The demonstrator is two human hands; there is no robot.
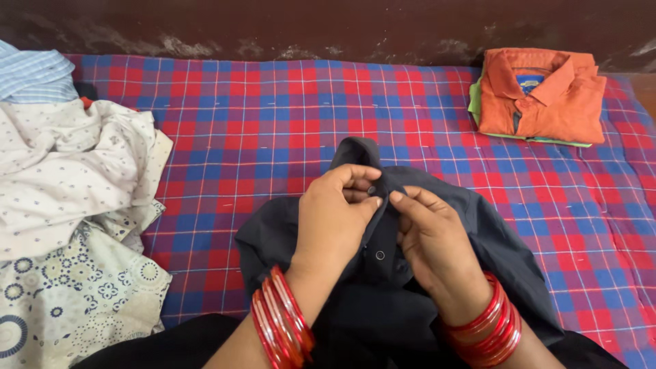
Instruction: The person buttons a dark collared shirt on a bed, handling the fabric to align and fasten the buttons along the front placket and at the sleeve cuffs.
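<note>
A dark grey shirt [492, 239] lies bunched in front of me on the red and blue checked sheet [260, 130]. My left hand [335, 219] pinches the shirt's button strip near the collar, thumb and fingers at a small dark button [371, 190]. My right hand [434, 246] grips the facing edge of the strip, fingertips touching the left hand's. A second button [380, 255] shows lower on the strip between the hands. Red bangles circle both wrists.
A folded orange shirt [543, 96] rests on a green garment at the far right. A heap of white patterned clothes [75, 205] with a blue striped one [34, 75] on top fills the left side. A dark wall runs behind the sheet.
</note>
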